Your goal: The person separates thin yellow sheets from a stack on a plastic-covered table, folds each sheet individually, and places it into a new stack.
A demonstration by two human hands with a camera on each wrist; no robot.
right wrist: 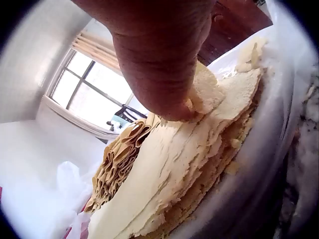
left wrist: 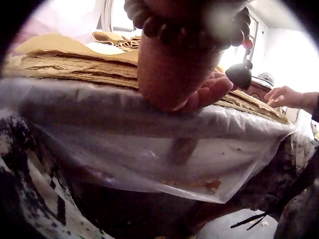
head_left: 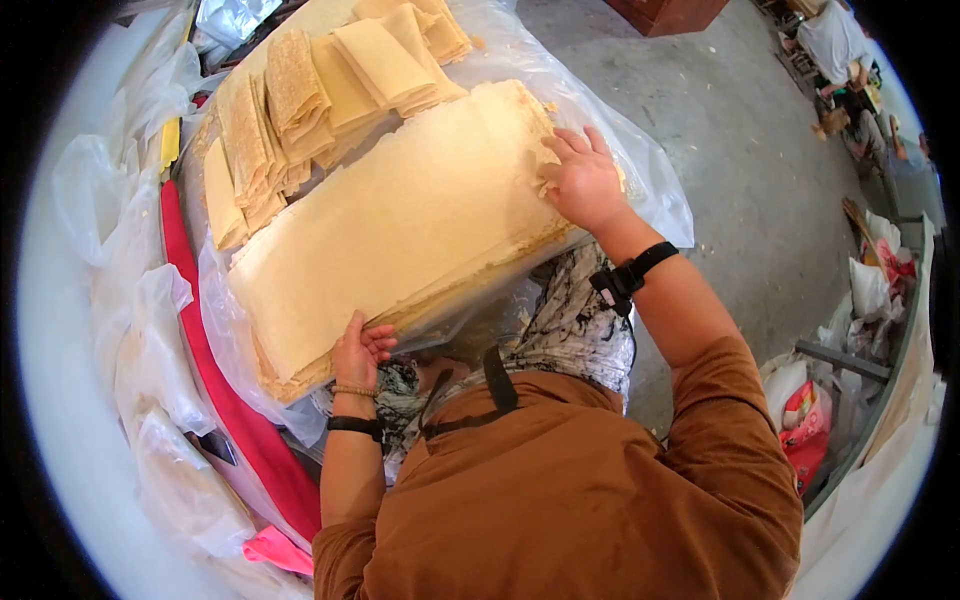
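Note:
A stack of thin, pale yellow sheets [head_left: 390,220] lies on a plastic-covered surface, its edges ragged in the right wrist view. The left hand [head_left: 356,352] rests at the near left edge of the stack, fingers loosely bent. At the right end, the right hand [head_left: 585,180] pinches a small broken piece [right wrist: 205,89] of sheet between thumb and fingers. Folded sheets [head_left: 298,95] lie in rows beyond the stack.
Clear plastic [head_left: 655,190] hangs over the surface's edge. A red strip [head_left: 225,370] runs along the left side. At the right are bags [head_left: 805,420] and a metal frame [head_left: 845,360]; a reddish-brown wooden piece [head_left: 665,12] stands beyond the floor.

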